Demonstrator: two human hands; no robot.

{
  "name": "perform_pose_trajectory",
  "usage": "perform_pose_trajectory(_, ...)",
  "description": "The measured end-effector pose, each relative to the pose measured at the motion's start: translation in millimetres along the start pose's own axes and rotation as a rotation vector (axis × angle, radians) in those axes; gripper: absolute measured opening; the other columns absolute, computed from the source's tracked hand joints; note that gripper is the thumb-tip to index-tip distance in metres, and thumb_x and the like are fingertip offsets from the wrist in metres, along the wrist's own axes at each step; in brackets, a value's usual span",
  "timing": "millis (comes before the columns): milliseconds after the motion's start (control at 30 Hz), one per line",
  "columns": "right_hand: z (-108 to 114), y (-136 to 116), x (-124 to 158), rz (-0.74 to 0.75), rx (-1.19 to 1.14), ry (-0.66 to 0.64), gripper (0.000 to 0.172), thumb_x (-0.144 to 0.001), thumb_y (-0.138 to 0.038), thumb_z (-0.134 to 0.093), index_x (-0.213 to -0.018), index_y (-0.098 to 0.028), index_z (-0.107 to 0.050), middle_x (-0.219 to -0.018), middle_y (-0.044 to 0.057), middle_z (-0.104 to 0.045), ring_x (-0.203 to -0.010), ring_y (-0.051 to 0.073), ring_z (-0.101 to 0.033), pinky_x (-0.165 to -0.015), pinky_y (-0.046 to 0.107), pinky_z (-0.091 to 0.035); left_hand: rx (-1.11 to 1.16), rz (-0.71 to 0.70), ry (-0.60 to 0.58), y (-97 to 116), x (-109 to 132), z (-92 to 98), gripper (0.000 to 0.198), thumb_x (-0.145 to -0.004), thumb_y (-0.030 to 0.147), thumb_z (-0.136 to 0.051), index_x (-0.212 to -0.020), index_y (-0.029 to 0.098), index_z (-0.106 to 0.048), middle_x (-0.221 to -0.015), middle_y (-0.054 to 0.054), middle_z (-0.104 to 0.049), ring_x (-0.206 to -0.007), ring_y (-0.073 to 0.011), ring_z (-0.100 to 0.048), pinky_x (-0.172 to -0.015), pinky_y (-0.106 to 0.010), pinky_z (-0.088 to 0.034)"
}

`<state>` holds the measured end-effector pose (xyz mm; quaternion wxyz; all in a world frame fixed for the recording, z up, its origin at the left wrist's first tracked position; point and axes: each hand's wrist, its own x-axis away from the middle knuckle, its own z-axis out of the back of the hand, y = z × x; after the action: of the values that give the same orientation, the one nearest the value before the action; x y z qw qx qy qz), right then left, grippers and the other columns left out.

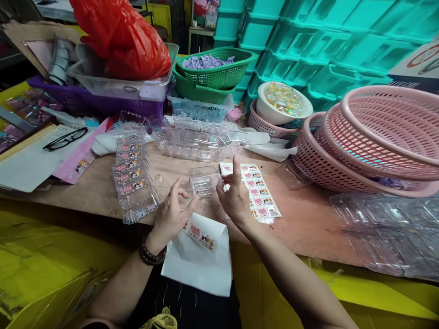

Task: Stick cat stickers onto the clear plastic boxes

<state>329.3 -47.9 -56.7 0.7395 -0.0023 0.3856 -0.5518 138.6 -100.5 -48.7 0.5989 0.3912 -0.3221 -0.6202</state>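
A small clear plastic box (205,183) is at the table's front edge, between my two hands. My right hand (236,198) has its thumb and lower fingers closed at the box's right edge, while its index finger points up. My left hand (175,211) is just left of the box, thumb and fingers apart, with nothing visible in it. Beneath the hands, a white backing sheet (202,269) with a few cat stickers (202,236) lies over my lap. Partly behind my right hand lies a stack of cat sticker sheets (260,194).
A row of stickered clear boxes (132,176) overlaps on the left. More clear boxes (202,144) stand behind, and stacked ones (394,233) lie right. Pink baskets (329,155), a white bowl (265,107) and green baskets (212,80) line the back. Glasses (65,139) rest on papers.
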Motion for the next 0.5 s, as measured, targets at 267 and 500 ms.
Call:
perform_pose_trajectory(267,2,1,28,-0.050,-0.100,0.040,0.086,-0.090,-0.012,-0.049,-0.158,-0.026,0.002,-0.111,0.011,-0.066,-0.080,0.020,-0.065,-0.069,0.036,-0.059,-0.102,-0.100,0.066,-17,-10,-20.0,0.056,-0.090,0.034,-0.065,-0.139,0.022,-0.041,-0.117,-0.008,-0.061,-0.084,-0.0162,-0.064,-0.073,-0.030,-0.053)
perform_pose_trajectory(500,-2,-2,22,0.058,-0.144,0.082,0.085,-0.087,-0.004,-0.044,-0.158,-0.022,-0.001,-0.106,0.012,-0.066,-0.082,0.020,-0.067,-0.068,0.033,-0.060,-0.086,-0.072,0.028,-17,-11,-22.9,0.039,-0.089,0.023,-0.062,-0.126,0.022,-0.047,-0.122,-0.008,-0.066,-0.096,-0.0193,-0.068,-0.079,-0.033,-0.056)
